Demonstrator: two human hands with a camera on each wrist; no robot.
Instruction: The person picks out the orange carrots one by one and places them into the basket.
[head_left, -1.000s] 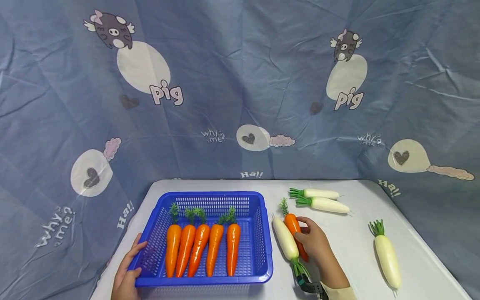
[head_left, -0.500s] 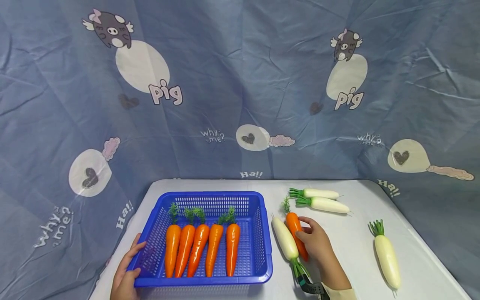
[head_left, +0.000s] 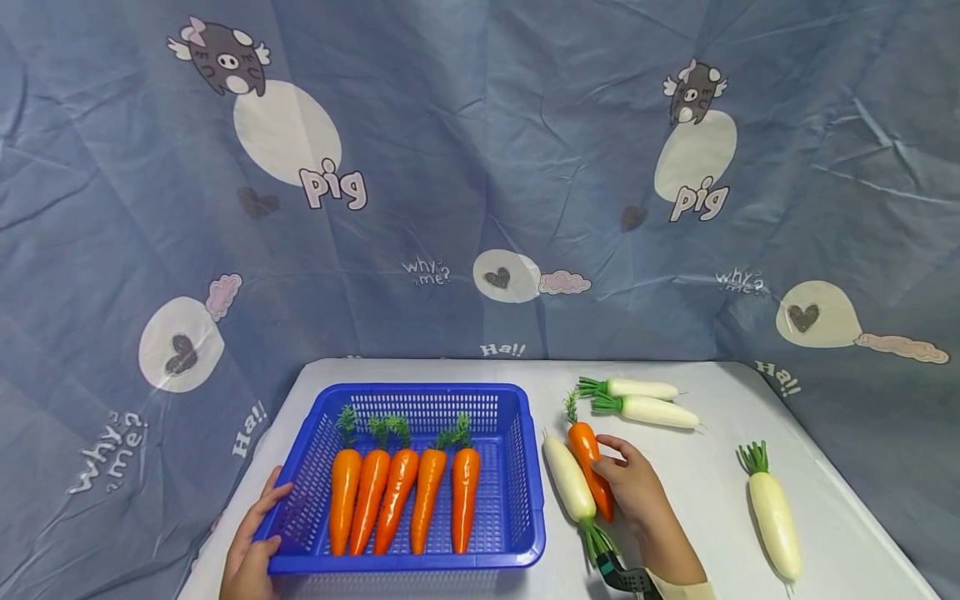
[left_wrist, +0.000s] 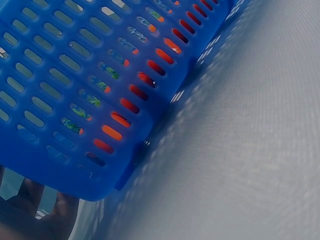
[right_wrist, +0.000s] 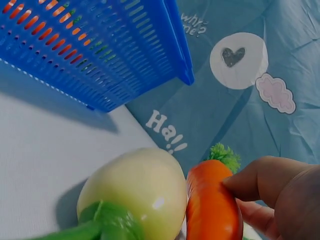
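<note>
My right hand [head_left: 633, 479] pinches an orange carrot [head_left: 584, 442] with a feathery green top, thumb on one side and fingers on the other. Right beside the carrot, on its left, lies a white radish [head_left: 568, 479] with its green stalks toward me. In the right wrist view the thumb presses the carrot [right_wrist: 210, 205] close by the radish [right_wrist: 145, 190]. At the near left corner of a blue plastic basket [head_left: 405, 562], my left hand [head_left: 253, 546] grips the rim. Several carrots [head_left: 397, 496] lie side by side in the basket, leafy ends pointing away.
Two more white radishes [head_left: 660, 411] lie at the back of the white table [head_left: 690, 475], right of the basket. Another radish [head_left: 776, 521] rests near the right edge. A blue printed cloth [head_left: 480, 183] hangs behind and around the table.
The pinched carrot has shifted slightly away from me, its leafy end now a little farther back. My left hand and the basket stay practically where they were.
</note>
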